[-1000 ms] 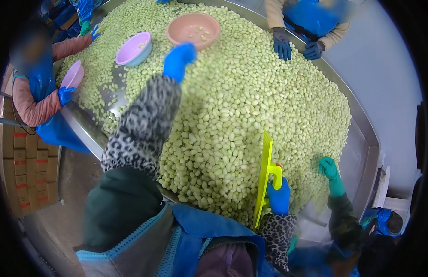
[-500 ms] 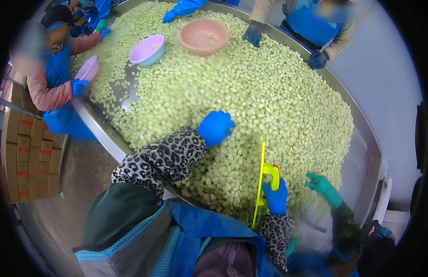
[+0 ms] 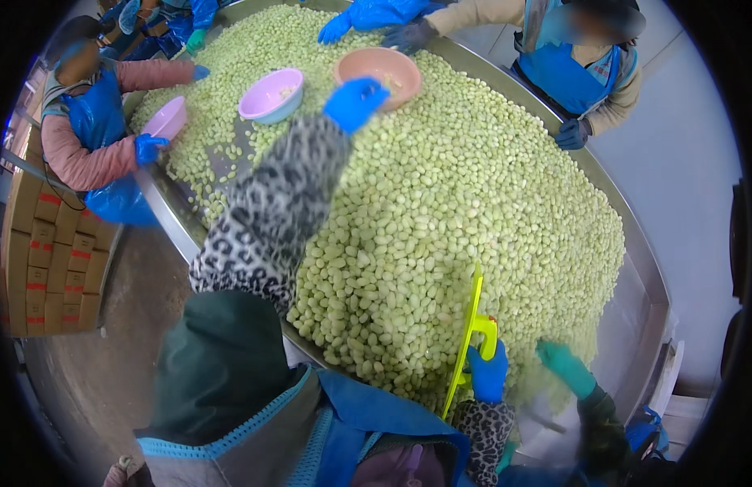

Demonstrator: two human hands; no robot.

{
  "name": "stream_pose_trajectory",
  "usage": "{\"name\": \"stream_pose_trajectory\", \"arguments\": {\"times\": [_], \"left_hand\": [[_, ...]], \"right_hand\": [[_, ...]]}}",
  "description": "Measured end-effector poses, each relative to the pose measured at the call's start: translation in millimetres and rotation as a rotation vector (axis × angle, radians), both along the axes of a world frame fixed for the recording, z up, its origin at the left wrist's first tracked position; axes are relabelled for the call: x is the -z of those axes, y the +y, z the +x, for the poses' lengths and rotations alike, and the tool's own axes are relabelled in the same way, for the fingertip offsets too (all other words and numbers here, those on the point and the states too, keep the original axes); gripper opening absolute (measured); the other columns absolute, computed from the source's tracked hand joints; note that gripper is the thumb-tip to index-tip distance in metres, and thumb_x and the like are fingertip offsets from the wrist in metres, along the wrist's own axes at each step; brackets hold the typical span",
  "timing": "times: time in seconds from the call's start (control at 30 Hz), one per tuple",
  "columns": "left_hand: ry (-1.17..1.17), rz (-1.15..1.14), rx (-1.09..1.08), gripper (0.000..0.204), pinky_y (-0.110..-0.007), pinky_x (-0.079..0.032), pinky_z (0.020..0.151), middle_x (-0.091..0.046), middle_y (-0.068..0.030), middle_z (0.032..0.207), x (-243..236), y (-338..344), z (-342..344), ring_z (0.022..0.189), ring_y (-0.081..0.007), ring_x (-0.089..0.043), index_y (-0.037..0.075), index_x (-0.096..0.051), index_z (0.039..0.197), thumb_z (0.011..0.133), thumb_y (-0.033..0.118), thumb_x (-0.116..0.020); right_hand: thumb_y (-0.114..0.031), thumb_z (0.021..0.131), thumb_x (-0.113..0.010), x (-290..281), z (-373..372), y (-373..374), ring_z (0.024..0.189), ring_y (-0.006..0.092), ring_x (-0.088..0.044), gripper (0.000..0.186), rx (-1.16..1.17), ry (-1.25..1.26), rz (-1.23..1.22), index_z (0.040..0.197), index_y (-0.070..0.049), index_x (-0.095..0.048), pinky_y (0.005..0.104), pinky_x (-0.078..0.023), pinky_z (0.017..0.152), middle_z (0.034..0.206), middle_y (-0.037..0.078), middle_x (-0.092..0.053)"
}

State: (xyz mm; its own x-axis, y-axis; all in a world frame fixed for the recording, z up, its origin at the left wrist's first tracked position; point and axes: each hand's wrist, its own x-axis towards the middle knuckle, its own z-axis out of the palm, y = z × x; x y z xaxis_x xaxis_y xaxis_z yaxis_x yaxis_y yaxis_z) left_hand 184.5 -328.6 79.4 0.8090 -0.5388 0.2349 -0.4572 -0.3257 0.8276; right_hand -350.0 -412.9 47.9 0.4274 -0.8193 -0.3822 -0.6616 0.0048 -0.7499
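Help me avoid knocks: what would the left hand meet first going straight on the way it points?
Likely the peach bowl, though the left hand may pass above it; depth is unclear.

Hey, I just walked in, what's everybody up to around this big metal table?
Gloved workers are around a metal table heaped with pale green oval pieces. The camera wearer's right hand grips a flat yellow-green tool by its handle at the pile. The left hand is by the salmon bowl; I can't tell if it holds anything. At left, one co-worker holds a pink bowl.
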Motion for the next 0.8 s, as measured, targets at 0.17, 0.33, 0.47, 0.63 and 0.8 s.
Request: {"name": "stream_pose_trajectory", "arguments": {"times": [0.17, 0.33, 0.47, 0.63, 0.8], "left_hand": [[-0.025, 0.024, 0.065, 0.041, -0.036, -0.051, 0.082, -0.068, -0.0126, 0.104, -11, 10, -11, 0.092, -0.0231, -0.065, 0.005, -0.067, 0.112, 0.094, 0.04, -0.061], [0.11, 0.031, -0.072, 0.036, -0.034, -0.05, 0.08, -0.067, -0.0109, 0.1, 38, 89, -99, 0.087, -0.0197, -0.063, 0.002, -0.069, 0.106, 0.092, 0.034, -0.065], [0.314, 0.013, -0.163, 0.031, -0.031, -0.049, 0.079, -0.068, -0.0103, 0.099, 65, 188, -164, 0.088, -0.0163, -0.062, 0.0, -0.069, 0.105, 0.091, 0.027, -0.067], [0.342, -0.03, -0.32, 0.026, -0.032, -0.053, 0.083, -0.068, -0.0133, 0.107, 102, 299, -221, 0.093, -0.0205, -0.065, 0.002, -0.07, 0.107, 0.089, 0.021, -0.068], [0.217, 0.03, -0.1, 0.028, -0.033, -0.054, 0.083, -0.067, -0.0132, 0.108, 73, 274, -255, 0.095, -0.0217, -0.066, 0.004, -0.068, 0.111, 0.091, 0.023, -0.068]], "right_hand": [[-0.011, 0.089, -0.067, -23, 5, 1, 0.083, 0.0177, -0.064, 0.04, 0.109, -0.178, 0.122, 0.126, 0.0, -0.053, 0.03, -0.054, 0.071, 0.103, 0.008, -0.064], [-0.01, 0.091, -0.063, -16, -13, -16, 0.098, 0.0195, -0.064, 0.043, 0.036, -0.208, 0.078, 0.13, 0.002, -0.05, 0.0307, -0.053, 0.082, 0.115, 0.01, -0.064], [-0.013, 0.088, -0.064, -15, -5, -14, 0.094, 0.021, -0.065, 0.045, -0.033, -0.524, 0.272, 0.128, 0.002, -0.052, 0.0326, -0.053, 0.081, 0.112, 0.011, -0.065], [-0.013, 0.089, -0.061, -32, 41, 11, 0.083, 0.0184, -0.064, 0.037, -0.128, -0.56, 0.434, 0.121, 0.004, -0.055, 0.0303, -0.051, 0.071, 0.101, 0.01, -0.066], [-0.016, 0.089, -0.06, -14, 77, 21, 0.063, 0.0146, -0.056, 0.024, -0.238, -0.449, 0.381, 0.102, 0.004, -0.06, 0.0278, -0.045, 0.058, 0.078, 0.007, -0.062]]}}
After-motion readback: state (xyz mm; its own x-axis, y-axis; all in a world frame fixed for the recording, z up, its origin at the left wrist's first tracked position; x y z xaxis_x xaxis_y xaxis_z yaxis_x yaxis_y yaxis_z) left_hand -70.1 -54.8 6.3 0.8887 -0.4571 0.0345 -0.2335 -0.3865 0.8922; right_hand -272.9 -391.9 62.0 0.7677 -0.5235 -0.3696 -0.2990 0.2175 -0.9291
